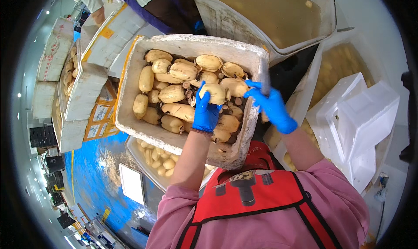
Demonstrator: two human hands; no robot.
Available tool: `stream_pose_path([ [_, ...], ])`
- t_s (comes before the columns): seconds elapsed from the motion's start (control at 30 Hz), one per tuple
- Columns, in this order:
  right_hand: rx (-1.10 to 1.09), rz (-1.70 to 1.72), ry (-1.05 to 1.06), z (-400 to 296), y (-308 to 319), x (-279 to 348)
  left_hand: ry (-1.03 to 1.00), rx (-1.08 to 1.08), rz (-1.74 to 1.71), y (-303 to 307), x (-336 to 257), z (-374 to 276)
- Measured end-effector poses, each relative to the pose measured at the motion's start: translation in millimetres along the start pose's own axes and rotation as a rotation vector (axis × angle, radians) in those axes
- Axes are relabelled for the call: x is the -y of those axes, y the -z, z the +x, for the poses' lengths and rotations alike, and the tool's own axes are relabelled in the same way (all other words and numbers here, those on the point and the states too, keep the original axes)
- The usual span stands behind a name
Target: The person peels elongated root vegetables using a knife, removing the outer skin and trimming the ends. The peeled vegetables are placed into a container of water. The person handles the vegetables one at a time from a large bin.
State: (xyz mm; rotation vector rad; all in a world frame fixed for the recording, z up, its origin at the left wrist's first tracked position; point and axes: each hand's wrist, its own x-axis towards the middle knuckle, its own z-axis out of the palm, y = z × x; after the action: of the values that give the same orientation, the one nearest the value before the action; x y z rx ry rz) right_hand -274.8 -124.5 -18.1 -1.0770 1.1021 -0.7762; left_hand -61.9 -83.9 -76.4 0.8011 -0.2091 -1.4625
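In my blue-gloved left hand is a pale lotus root segment, held above the box with the fingers around its near side. My right hand, gloved in blue too, grips a knife whose blade is blurred and points away from me at the box's right edge. Beneath both hands, a worn white foam box holds several lotus root segments with dark, muddy joints. Small cut-off ends lie among them near the middle.
Large tubs of murky water stand at the upper right and right. White foam containers rest on the right tub. A tub of pale roots sits below the box. Stacked foam boxes and another person are at the upper left.
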Motion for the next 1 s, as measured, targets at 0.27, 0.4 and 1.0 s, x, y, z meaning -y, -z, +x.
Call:
stream_pose_path([
  [0.27, 0.090, 0.155, 0.164, 11.8, -71.6, -22.0, 0.144, 0.157, 0.153, 1.6, -18.0, -60.8],
  [0.4, 0.270, -0.087, 0.381, 17.7, -76.3, -30.3, 0.245, 0.189, 0.455, 9.0, -27.4, -65.8],
  [1.0, 0.161, -1.259, 0.812, -16.8, -69.6, 8.3, -0.040, 0.124, 1.038, 16.0, -44.2, -71.7],
])
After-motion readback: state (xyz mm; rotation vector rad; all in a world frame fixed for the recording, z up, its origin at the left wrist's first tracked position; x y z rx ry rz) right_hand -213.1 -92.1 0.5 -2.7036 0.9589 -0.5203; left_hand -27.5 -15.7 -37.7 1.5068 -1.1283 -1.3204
